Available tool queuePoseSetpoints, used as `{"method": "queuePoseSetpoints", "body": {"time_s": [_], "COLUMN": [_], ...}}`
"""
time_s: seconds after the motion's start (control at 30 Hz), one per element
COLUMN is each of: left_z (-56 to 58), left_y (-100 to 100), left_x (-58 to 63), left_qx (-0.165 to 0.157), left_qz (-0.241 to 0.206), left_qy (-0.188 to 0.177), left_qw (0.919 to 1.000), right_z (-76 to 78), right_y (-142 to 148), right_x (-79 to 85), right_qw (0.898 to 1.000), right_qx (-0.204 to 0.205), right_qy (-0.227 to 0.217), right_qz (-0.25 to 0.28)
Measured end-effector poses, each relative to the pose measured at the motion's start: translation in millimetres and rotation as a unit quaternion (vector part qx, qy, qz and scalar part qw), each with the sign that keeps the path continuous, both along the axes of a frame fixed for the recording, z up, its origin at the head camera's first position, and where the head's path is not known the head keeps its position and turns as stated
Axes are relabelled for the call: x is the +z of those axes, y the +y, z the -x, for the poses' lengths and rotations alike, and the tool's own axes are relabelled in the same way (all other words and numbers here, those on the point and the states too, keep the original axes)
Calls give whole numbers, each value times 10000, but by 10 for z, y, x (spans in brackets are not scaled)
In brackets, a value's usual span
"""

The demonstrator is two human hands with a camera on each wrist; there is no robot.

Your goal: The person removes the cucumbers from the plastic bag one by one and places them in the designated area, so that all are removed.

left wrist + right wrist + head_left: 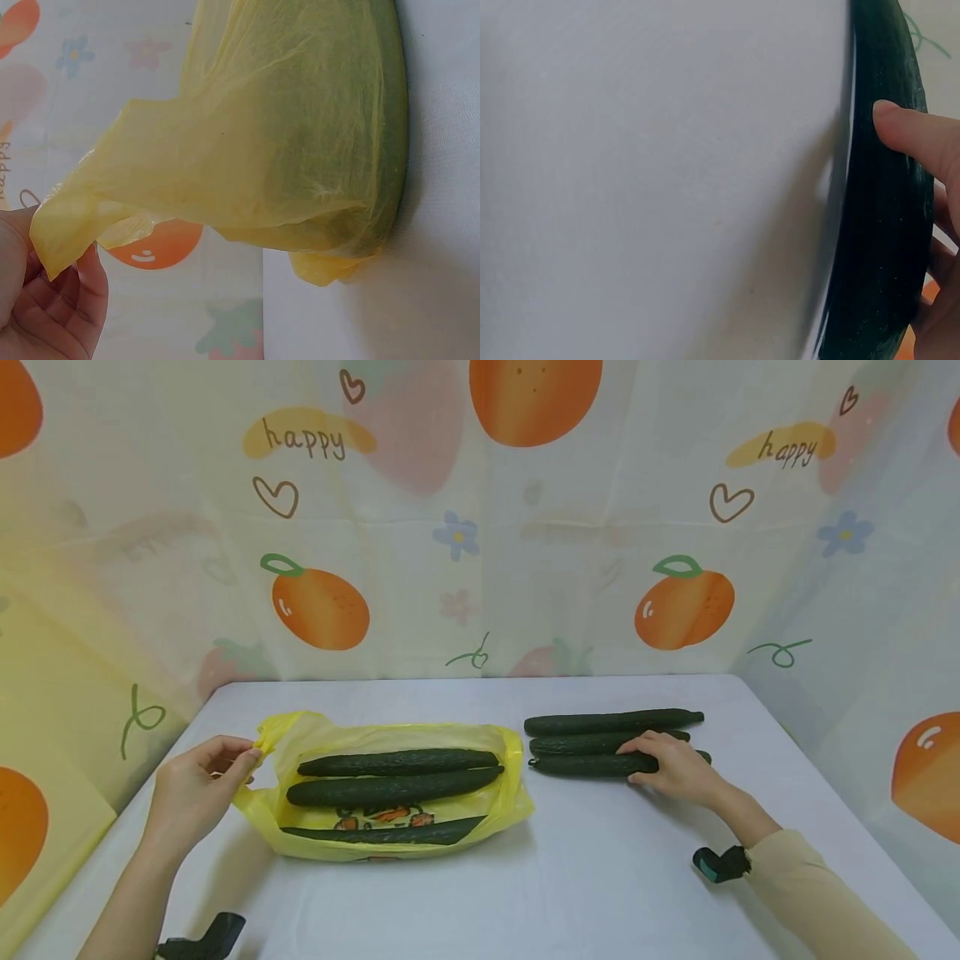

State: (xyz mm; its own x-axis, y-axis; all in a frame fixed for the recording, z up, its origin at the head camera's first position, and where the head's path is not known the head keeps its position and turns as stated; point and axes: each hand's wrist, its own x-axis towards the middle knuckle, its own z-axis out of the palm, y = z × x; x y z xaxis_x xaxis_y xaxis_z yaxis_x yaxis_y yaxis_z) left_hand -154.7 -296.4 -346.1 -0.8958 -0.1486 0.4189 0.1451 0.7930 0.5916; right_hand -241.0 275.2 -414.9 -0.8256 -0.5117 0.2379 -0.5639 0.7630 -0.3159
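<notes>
My left hand (197, 785) pinches the gathered handle of a yellow plastic bag (521, 793) between thumb and fingers. The bag lies on its side with its opening spread, and inside are three dark green cucumbers, one of them the middle cucumber (390, 787). In the left wrist view, the thin yellow plastic (172, 165) stretches from the fingers to the bag's bulging end. My right hand (671, 767) grips the nearest cucumber (585, 766) of three lying side by side to the right of the bag. The right wrist view has the thumb pressed on that cucumber's (877, 225) near side.
Behind the gripped cucumber lie a second cucumber (570, 745) and a farther cucumber (600, 724), all roughly parallel. A white cloth covers the table (480, 910). A patterned curtain (525, 568) with oranges hangs along the table's back edge and sides.
</notes>
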Motion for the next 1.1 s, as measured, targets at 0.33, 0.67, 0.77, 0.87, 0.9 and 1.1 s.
{"method": "queuePoseSetpoints", "body": {"time_s": [0.33,0.67,0.77,0.87,0.9,1.1], "left_z": [1,25,24,20,18,16], "left_y": [-2,5,7,8,8,7], "left_x": [-11,-13,-6,-2,-2,1], "left_qx": [-14,-28,-15,-5,-3,-11], "left_qz": [-21,0,13,23,20,12], "left_qy": [-65,-11,-25,-36,-49,-55], "left_qw": [10000,10000,10000,10000,10000,10000], "right_z": [18,39,41,45,45,41], "right_y": [-5,-32,-45,-58,-59,-64], "right_x": [-19,-14,-12,-12,-11,6], "right_qw": [9998,9979,9976,9974,9973,9965], "right_qx": [-90,-116,-189,-287,-310,-300], "right_qy": [135,531,526,486,478,583], "right_qz": [-61,-351,-415,-458,-460,-527]}}
